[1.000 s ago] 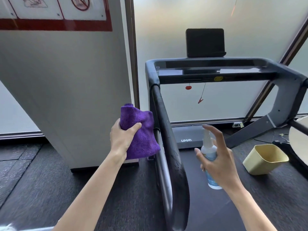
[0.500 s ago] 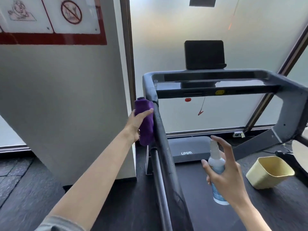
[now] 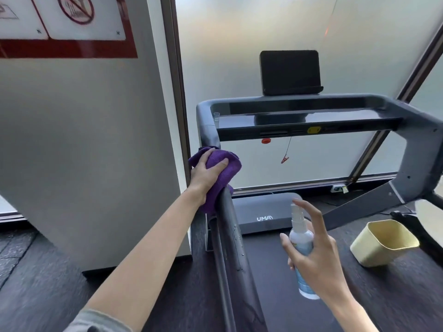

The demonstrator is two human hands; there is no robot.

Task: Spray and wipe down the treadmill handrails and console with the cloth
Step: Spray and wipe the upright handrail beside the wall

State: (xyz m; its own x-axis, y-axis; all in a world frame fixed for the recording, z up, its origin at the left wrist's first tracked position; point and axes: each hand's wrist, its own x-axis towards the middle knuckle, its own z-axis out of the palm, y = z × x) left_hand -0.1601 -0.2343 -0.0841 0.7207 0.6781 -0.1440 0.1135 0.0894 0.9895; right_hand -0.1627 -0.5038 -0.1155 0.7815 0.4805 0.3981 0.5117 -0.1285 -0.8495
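While the purple cloth (image 3: 217,173) is pressed by the left hand (image 3: 207,172) over the top of the treadmill's left handrail (image 3: 236,250), where a moment earlier it was held beside that rail, wiping is judged begun. Droplets are seen lower on the handrail. To its right, the spray bottle (image 3: 302,250) is gripped upright by the right hand (image 3: 316,257). Beyond the handrail, the console (image 3: 309,121) appears unwiped.
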